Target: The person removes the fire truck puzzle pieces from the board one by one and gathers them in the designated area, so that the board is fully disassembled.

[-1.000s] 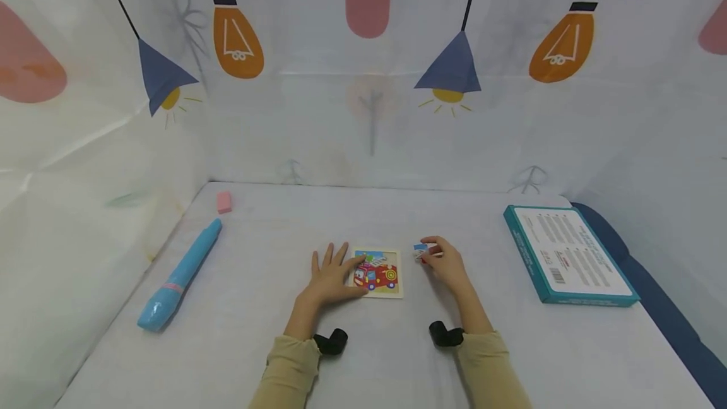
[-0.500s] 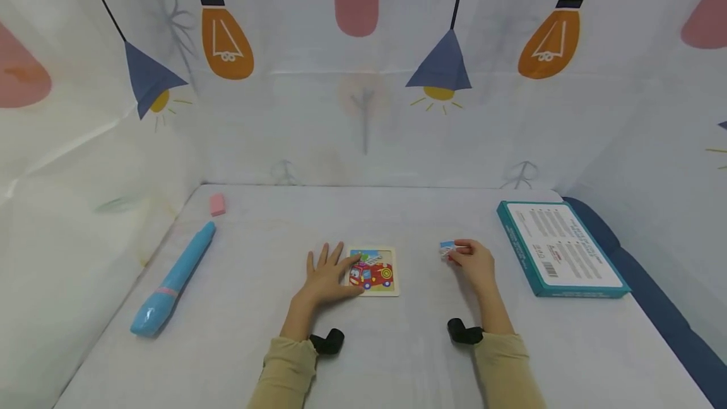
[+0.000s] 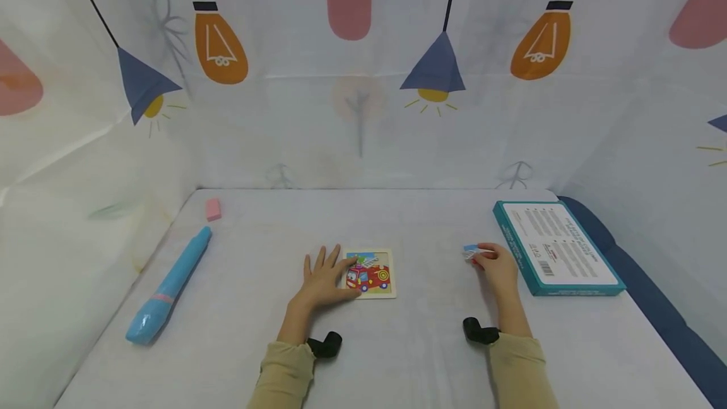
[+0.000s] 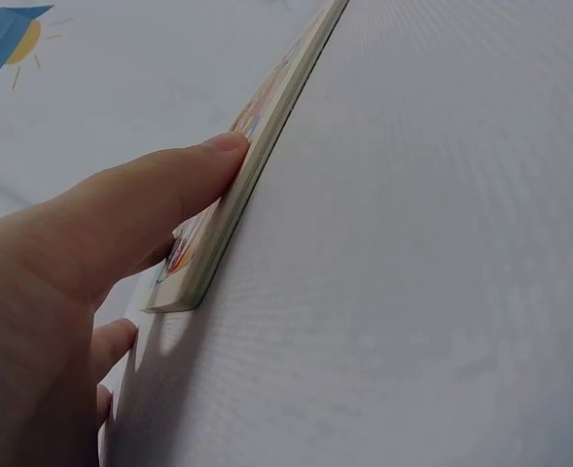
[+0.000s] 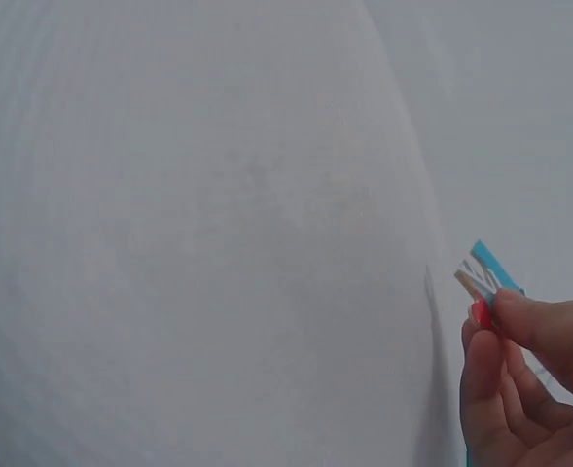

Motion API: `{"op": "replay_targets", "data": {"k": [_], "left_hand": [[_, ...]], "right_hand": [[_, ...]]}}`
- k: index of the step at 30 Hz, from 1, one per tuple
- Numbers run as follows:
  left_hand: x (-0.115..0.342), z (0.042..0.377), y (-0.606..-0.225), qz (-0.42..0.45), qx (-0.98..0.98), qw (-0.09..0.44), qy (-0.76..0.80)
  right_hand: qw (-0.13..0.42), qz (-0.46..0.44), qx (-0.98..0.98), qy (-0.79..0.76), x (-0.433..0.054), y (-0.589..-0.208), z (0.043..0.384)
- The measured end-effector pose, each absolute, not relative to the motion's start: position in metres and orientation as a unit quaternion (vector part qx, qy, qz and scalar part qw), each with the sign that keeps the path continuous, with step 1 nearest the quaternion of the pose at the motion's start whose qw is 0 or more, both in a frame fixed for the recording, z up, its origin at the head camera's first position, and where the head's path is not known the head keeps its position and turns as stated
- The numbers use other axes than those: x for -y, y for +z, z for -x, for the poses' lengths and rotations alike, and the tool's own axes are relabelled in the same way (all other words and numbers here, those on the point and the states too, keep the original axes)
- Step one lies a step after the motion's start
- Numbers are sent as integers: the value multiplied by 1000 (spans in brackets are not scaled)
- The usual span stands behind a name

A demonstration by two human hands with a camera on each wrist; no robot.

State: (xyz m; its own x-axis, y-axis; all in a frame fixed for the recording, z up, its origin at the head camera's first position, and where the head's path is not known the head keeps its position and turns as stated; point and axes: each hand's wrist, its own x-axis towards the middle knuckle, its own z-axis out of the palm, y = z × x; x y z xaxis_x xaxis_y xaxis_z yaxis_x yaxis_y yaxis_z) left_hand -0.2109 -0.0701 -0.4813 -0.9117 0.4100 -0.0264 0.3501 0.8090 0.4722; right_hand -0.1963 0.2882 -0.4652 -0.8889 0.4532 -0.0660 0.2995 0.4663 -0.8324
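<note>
A small wooden jigsaw puzzle with a red fire truck picture lies flat on the white table. A plain tan patch shows at its upper right. My left hand rests at its left side, fingers spread, the thumb and index finger on the frame. In the left wrist view the thumb presses on the puzzle's pale wooden edge. Off to the right, my right hand pinches a puzzle piece between thumb and fingers. Blue, white and red show on that piece in the right wrist view.
A teal and white box lies at the table's right side, close to my right hand. At the left lie a long blue pen-shaped object and a pink block. Dark blue padding borders the right edge.
My right hand has moved right, away from the puzzle and toward the teal box, with the piece still pinched. The left hand stays on the puzzle. The head view has shifted slightly.
</note>
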Motion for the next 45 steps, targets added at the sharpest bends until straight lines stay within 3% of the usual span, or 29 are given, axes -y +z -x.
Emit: {"op": "replay_targets", "data": {"k": [15, 31, 45], "left_hand": [[71, 213, -485, -200, -949, 63, 236], [72, 213, -485, -204, -946, 61, 244], [72, 212, -485, -201, -948, 58, 241]], "right_hand": [[85, 278, 864, 411, -301, -467, 194], [123, 262, 906, 309, -292, -468, 197], [106, 195, 883, 413, -236, -451, 206]]}}
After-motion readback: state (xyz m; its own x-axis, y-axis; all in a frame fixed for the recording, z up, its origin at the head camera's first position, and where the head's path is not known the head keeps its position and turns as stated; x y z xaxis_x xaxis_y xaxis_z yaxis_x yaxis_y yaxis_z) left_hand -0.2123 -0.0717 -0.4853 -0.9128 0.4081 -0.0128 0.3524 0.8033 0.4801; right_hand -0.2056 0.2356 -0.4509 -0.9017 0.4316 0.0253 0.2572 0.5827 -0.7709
